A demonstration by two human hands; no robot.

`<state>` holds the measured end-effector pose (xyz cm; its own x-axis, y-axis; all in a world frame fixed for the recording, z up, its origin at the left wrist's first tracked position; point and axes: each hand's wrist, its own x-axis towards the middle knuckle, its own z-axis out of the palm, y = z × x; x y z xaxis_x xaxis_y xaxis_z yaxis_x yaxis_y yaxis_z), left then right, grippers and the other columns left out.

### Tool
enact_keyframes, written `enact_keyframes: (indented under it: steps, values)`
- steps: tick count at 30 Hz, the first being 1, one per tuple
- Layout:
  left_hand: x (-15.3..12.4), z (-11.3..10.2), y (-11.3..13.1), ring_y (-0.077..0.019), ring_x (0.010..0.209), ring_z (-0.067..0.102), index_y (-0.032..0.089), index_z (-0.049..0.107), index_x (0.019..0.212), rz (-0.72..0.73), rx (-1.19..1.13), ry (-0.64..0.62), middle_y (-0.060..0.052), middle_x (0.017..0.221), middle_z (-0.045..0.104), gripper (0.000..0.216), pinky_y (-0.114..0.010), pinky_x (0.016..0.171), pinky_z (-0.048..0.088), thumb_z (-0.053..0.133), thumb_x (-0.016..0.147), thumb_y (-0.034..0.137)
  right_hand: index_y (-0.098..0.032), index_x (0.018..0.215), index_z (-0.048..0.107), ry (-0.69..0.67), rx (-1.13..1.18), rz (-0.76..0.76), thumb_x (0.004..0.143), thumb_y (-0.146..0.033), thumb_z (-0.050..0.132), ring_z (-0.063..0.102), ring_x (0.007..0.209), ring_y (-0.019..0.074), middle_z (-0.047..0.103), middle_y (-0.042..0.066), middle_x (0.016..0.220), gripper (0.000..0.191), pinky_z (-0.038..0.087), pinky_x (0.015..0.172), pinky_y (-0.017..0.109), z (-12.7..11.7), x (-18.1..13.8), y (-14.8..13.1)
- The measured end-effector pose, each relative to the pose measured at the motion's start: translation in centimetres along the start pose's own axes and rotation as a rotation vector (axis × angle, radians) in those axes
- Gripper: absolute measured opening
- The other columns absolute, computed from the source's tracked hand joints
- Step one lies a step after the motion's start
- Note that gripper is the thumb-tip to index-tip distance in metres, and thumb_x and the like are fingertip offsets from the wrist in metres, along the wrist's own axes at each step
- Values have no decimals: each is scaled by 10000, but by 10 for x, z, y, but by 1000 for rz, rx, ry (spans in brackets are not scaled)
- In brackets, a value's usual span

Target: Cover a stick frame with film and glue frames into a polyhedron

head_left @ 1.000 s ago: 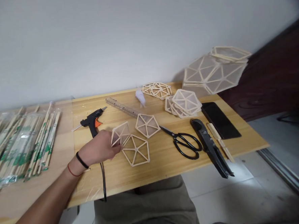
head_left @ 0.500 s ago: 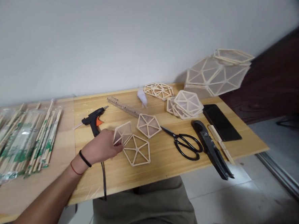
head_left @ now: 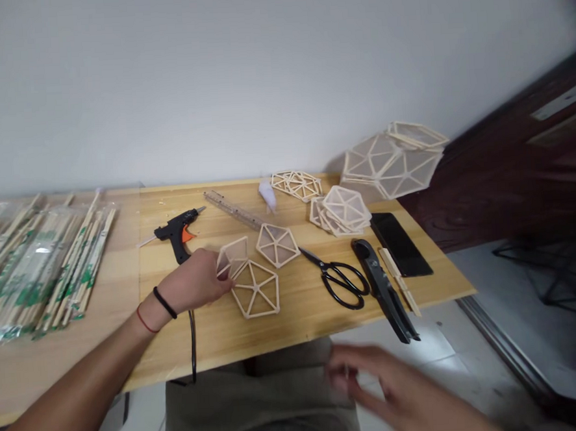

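Observation:
My left hand (head_left: 197, 277) is closed on a pentagonal stick panel (head_left: 235, 252) with a translucent cover, holding it tilted up. Just right of the fingers, an uncovered pentagon stick frame (head_left: 256, 289) lies on the table; I cannot tell if the hand touches it. A covered pentagon panel (head_left: 277, 245) rests beyond it. My right hand (head_left: 371, 379) is in the air in front of the table edge, over the lap. Its fingers are curled and smeared by motion, so whether anything is in them is unclear. The glue gun (head_left: 176, 234) lies behind my left hand.
Black scissors (head_left: 343, 280), a black hand tool (head_left: 384, 291), short sticks (head_left: 400, 280) and a dark phone-like slab (head_left: 401, 244) lie at right. Behind are stacked panels (head_left: 343, 209), bare frames (head_left: 296, 184), a larger assembly (head_left: 392, 163) and a clear ruler (head_left: 232, 209). Bagged chopsticks (head_left: 42, 263) fill the left.
My right hand has come into view at the lower right. The view has turned slightly right, and my left hand still holds the tilted panel in much the same place.

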<state>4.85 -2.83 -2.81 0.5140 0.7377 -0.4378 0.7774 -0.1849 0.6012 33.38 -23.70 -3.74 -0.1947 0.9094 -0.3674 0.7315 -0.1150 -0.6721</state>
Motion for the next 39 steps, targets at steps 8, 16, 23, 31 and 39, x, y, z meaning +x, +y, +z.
enact_keyframes:
  steps: [8, 16, 23, 31, 39]
  values:
    - [-1, -2, 4, -175, 495, 610, 188, 565, 653, 26, 28, -9, -5, 522, 603, 185, -248, 494, 378, 654, 815, 199, -168, 1210, 658, 531, -383, -125, 796, -331, 860, 627, 1177, 399, 693, 185, 1179, 488, 497, 1041, 575, -52, 175, -35]
    - [2, -1, 0, -159, 561, 588, 177, 608, 703, 105, 99, 17, -10, 605, 620, 129, -255, 546, 370, 659, 818, 206, -167, 1181, 643, 511, -283, -65, 633, -223, 954, 647, 1068, 291, 555, 126, 1224, 634, 552, 977, 466, -44, 180, -36]
    - [5, 0, -1, -168, 614, 591, 161, 626, 710, 115, 138, 17, -39, 672, 654, 135, -266, 563, 356, 666, 819, 231, -232, 1179, 683, 405, -41, -319, 898, -167, 705, 692, 761, 201, 716, 35, 934, 289, 590, 751, 355, -41, 168, -52]
    - [6, 0, 0, -168, 609, 592, 161, 642, 724, 101, 130, 14, -44, 682, 679, 107, -267, 557, 351, 659, 811, 220, -251, 1279, 627, 462, 178, -294, 965, -230, 608, 758, 815, 207, 743, 25, 893, 315, 611, 807, 345, -17, 162, -48]
    - [7, 0, -2, -154, 576, 569, 166, 626, 756, 103, 108, 20, -23, 667, 660, 88, -266, 551, 363, 665, 805, 228, -251, 1291, 618, 530, 188, -312, 969, -229, 610, 768, 835, 199, 760, 26, 911, 322, 595, 793, 308, -11, 163, -47]
